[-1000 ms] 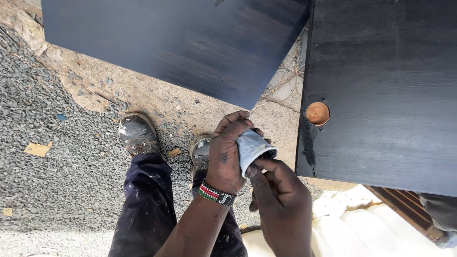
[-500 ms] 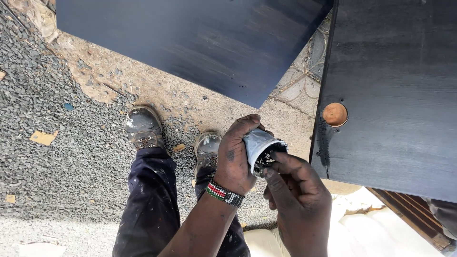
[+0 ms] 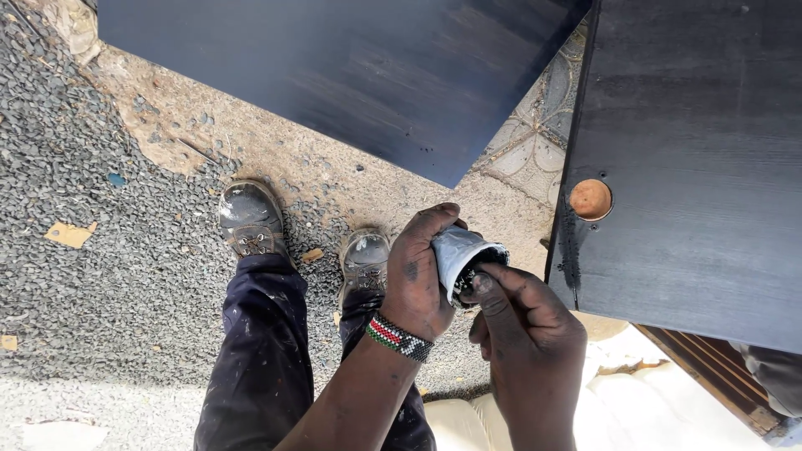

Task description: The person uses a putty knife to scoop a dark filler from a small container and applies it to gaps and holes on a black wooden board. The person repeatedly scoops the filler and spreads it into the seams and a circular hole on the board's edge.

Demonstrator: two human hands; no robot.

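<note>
A small grey cup (image 3: 461, 255), tilted with its dark mouth turned to the right, is gripped in the left hand (image 3: 415, 280); the fingers are wrapped around its tapered body from the left and over the top, so the cup lies within the curl of that hand, its rim sticking out past the fingertips. The right hand (image 3: 526, 334) is held just beside the cup's mouth, and its fingertips (image 3: 481, 285) are pushed against the rim and into the blackened opening; whether anything is pinched between them cannot be told. A beaded wristband (image 3: 398, 337) is worn on the left wrist. Both hands are held in the air above the gravel ground (image 3: 100, 276), in front of two scuffed shoes (image 3: 249, 219) and dark trousers (image 3: 259, 351). A dark painted board (image 3: 693, 167) with a round wooden plug (image 3: 590, 199) near its edge lies to the right of the hands, and a second dark board (image 3: 334, 75) is seen further off.
</note>
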